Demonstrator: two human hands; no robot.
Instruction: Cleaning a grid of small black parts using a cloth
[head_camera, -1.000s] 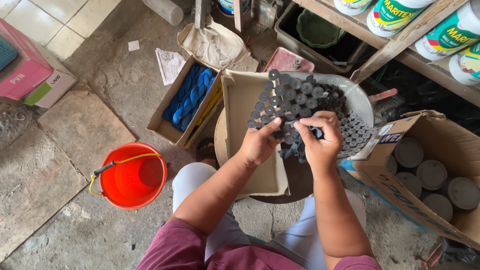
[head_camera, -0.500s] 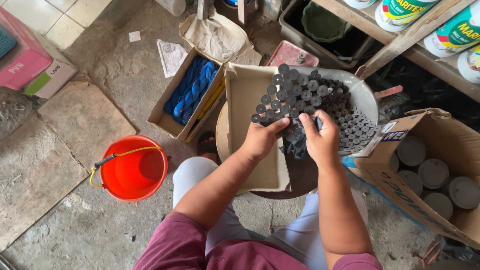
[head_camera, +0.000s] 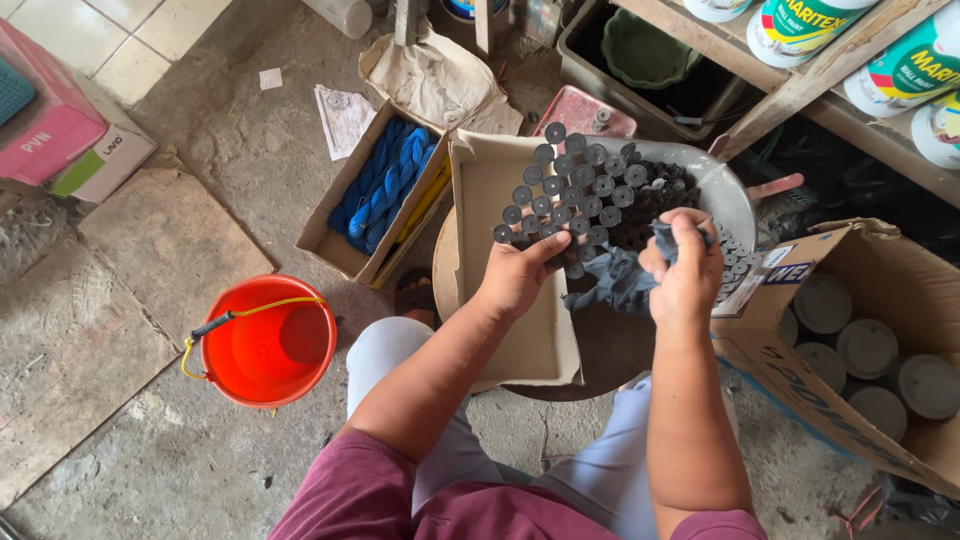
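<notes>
- The person's knees in pale trousers (head_camera: 600, 470) and maroon sleeves lie nearest, both forearms reaching away over the concrete floor (head_camera: 180, 450).
- An orange bucket (head_camera: 268, 342) with a yellow-and-black handle stands on the near left.
- The left hand (head_camera: 515, 278) has its fingers curled and thumb pressed on the near edge of a flat cluster of roofing nails (head_camera: 570, 195), gripping it.
- The cluster is a tight sheet of dark grey round washer heads, each with a pale centre; the heads face up at the camera, and the sheet's long axis runs from near left to far right, above a flattened cardboard box (head_camera: 500, 240).
- The right hand (head_camera: 685, 275) is closed on a grey-blue rag (head_camera: 618, 280), which hangs toward the left hand.
- Just beyond, a metal basin (head_camera: 722, 190) holds more loose nails.
- On the right an open carton (head_camera: 850, 340) holds round grey lids.
- On the far left, a box of blue twine (head_camera: 385, 190).
</notes>
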